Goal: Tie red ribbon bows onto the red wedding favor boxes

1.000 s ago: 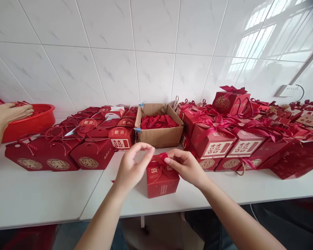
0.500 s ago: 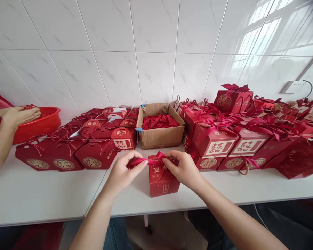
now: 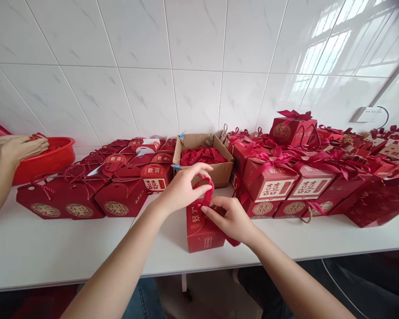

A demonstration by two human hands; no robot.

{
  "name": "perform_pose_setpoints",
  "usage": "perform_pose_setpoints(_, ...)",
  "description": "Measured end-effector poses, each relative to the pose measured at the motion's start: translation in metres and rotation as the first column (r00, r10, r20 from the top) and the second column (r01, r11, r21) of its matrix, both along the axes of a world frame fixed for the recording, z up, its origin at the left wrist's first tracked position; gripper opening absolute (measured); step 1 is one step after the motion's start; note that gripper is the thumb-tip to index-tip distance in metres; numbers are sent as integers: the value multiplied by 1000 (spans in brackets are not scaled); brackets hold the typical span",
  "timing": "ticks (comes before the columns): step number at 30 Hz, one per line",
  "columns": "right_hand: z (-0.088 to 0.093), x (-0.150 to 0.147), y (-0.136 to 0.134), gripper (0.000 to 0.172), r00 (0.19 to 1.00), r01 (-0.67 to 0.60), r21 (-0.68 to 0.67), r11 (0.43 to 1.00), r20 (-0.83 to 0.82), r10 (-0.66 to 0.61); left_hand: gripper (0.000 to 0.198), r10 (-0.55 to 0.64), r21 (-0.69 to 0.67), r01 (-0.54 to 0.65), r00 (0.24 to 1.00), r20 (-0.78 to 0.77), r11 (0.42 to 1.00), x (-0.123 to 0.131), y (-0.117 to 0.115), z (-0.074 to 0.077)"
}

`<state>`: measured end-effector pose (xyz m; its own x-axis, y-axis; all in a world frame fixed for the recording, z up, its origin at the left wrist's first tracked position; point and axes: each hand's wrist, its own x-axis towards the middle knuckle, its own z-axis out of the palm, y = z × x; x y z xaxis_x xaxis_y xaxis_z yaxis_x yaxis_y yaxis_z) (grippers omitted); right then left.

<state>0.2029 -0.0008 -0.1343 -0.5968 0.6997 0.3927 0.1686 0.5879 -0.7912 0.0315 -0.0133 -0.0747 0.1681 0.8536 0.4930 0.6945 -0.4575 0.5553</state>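
A red gift box [image 3: 204, 237] with gold lettering stands on the white table in front of me. A dark red ribbon [image 3: 207, 191] rises in a loop above its lid, and one end hangs down the box's right side. My left hand [image 3: 189, 188] is raised over the box, its thumb and fingers closed on the upper part of the ribbon. Lower and to the right, my right hand [image 3: 231, 219] pinches the ribbon close to the lid. Its fingers partly hide the top of the box.
Behind the box stands a cardboard box [image 3: 219, 173] of loose red ribbons. Rows of red boxes [image 3: 121, 199] fill the left; ribboned boxes [image 3: 269, 181] are stacked right. At far left, another person's hands [image 3: 20, 148] are over a red basin [image 3: 58, 153]. A wall socket [image 3: 367, 114] is at right.
My left hand has moved up and right, from beside the box to above it, bringing the ribbon end over into a loop. My right hand stays at the lid, slightly lower.
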Motion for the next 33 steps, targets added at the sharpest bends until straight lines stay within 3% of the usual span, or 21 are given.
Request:
perform_pose_setpoints(2, -4, -2, 1, 35, 999, 33, -29, 999, -19, -34, 14, 196, 135, -190, 980, -29, 972, -4, -3, -6)
perform_pose_setpoints(4, -7, -3, 3, 36, 999, 23, -66, 998, -28, -25, 24, 254, 82, -251, 967, -25, 964, -9, -15, -12)
perform_pose_setpoints(7, -8, -2, 4, 35, 999, -4, -102, 995, -45, 0, 26, 120, -127, -118, 993, 12, 985, -13, -33, -22)
perform_pose_setpoints(12, -8, 0, 5, 31, 995, -47, -198, 979, -93, 29, 20, 94, -202, -57, 980, 176, 978, -9, -39, -37)
perform_pose_setpoints(23, -10, -2, 5, 30, 993, -35, -271, 962, -116, 3, 20, 234, -143, -195, 905, 356, 970, -15, -37, -46)
perform_pose_setpoints(27, -11, 0, 6, 30, 990, -50, -288, 956, -137, 11, 28, 161, -173, -106, 926, 343, 979, -15, -35, -51)
perform_pose_setpoints(33, -8, 1, 4, 31, 984, -73, -319, 945, -175, 17, 15, 119, -160, -60, 911, 394, 985, -8, -35, -57)
